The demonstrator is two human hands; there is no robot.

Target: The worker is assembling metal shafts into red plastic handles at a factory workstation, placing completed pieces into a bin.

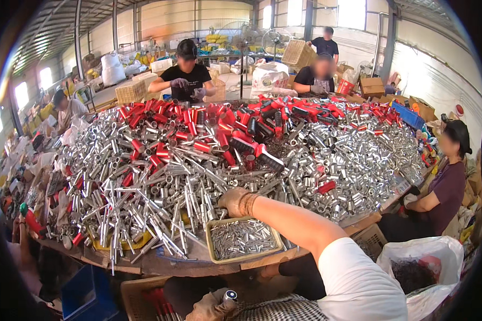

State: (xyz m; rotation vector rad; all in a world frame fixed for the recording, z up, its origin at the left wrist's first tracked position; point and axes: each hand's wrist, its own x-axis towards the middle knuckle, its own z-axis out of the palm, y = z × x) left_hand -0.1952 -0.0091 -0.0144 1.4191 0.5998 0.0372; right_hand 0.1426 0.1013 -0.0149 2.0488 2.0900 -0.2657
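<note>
My right hand (236, 203), in a brown glove, reaches over the near side of a big heap of metal parts (160, 198). Its fingers are turned away among the parts, so their grip is hidden. Just below that wrist stands a shallow yellow tray (215, 251) with many small silver pins. Low in the picture, close to my body, my left hand (213, 307) wears a similar glove and is closed around a round metal piece (230, 295), seen end-on with a dark centre. Long thin silver rods (190, 206) lie left of my right hand.
Red tubes (222, 139) and red-and-black handles (270, 158) cover the heap's far part. Below the table edge are a blue bin (88, 294), a basket with red rods (144, 299) and a white sack (420, 251). Several people sit or stand around the table.
</note>
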